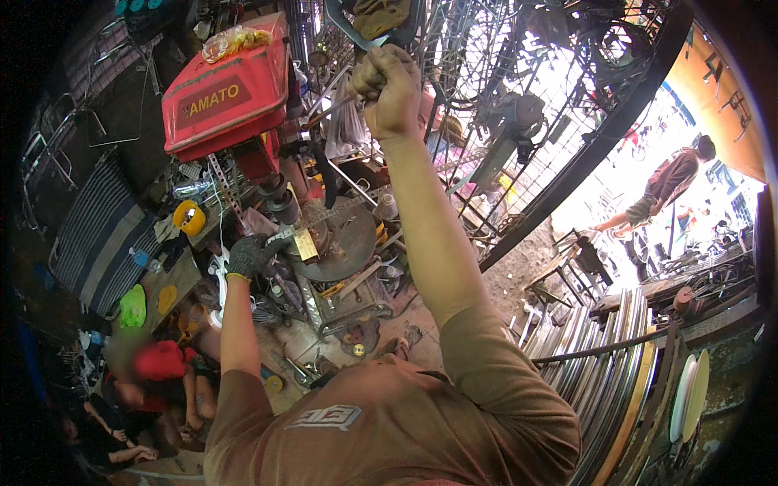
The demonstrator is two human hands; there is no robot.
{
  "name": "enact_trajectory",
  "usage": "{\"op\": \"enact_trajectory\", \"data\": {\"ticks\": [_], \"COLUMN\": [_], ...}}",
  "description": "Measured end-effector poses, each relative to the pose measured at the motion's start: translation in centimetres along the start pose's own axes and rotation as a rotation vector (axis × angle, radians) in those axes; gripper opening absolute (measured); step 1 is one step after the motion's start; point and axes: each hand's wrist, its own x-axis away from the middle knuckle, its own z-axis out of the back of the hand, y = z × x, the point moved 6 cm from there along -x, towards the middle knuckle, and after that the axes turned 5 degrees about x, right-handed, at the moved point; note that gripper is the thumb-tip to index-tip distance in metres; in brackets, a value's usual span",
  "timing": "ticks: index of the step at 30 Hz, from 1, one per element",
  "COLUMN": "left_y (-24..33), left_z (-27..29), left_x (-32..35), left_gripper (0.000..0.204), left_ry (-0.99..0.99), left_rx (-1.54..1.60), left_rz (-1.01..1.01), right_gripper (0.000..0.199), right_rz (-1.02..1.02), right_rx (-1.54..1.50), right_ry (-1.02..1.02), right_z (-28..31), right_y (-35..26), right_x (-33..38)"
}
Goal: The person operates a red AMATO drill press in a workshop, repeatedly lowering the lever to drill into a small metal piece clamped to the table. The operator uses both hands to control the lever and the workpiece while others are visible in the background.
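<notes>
In front of me stands a drill press with a red head cover (227, 93). My right hand (389, 89), bare, is raised and closed round the end of its feed lever (331, 110). Below the chuck (282, 202), a brass-coloured metal block (305, 245) lies over the round worktable (348, 243). My left hand (250, 256), in a dark glove, is closed at the left of the block on a short grey metal piece (279, 236). Whether that piece and the block are joined, I cannot tell. The drill tip does not show clearly.
A yellow tape roll (189, 217) sits left of the press. Long metal bars (600, 364) lie at the right. A wire grille (519, 105) hung with parts stands behind. A person in red (162, 364) sits at lower left; another person (668, 182) is outside.
</notes>
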Motion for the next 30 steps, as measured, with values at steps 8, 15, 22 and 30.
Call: {"op": "enact_trajectory", "data": {"ticks": [8, 15, 22, 30], "left_y": [-1.7, -2.1, -3.8, -3.8], "left_z": [-1.3, -2.0, -3.4, -2.9], "left_x": [-0.1, -0.8, -2.0, -1.8], "left_gripper": [0.060, 0.048, 0.057, 0.051], "left_ry": [0.144, 0.165, 0.096, 0.080], "left_rx": [-0.094, -0.088, -0.060, -0.068], "left_rz": [-0.139, -0.306, -0.240, -0.251], "right_gripper": [0.027, 0.019, 0.023, 0.014], "right_rz": [0.160, -0.136, -0.102, -0.112], "right_rx": [0.357, 0.210, -0.016, -0.045], "right_ry": [0.075, 0.272, 0.170, 0.200], "right_z": [1.1, 2.7, 2.7, 2.6], "right_y": [1.1, 3.2, 5.6, 5.5], "right_x": [0.3, 0.7, -0.9, -0.7]}}
